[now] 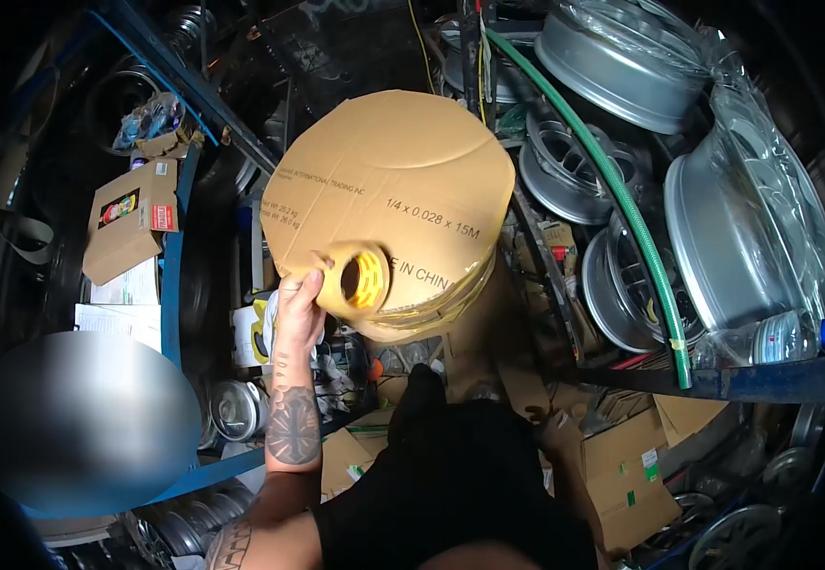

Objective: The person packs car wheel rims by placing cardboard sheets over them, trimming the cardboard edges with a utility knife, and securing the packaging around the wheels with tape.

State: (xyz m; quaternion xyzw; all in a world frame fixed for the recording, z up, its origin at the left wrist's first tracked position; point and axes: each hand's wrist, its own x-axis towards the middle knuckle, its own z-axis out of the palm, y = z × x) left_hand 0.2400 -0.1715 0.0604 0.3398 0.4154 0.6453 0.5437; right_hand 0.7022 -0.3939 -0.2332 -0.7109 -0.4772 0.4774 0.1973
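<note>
My left hand [300,296] is closed on a roll of packing tape [334,283], a tan roll with a yellow printed core. The roll is at the near edge of a large cardboard drum [384,161] with printing on its flat top, including "1/4 x 0.028 x 15M". Strips of clear tape wrap the drum's near right side. Low beside my right leg hangs my right hand [555,432], in shadow and apart from the drum. Its fingers are too dark and small for me to make out whether they hold anything.
Several alloy wheels [621,71], some wrapped in plastic, fill the right side behind a green hose [612,171]. A blue metal frame [171,285] runs along the left, with an opened carton [132,223] and papers. Flattened cardboard [626,475] lies at the lower right.
</note>
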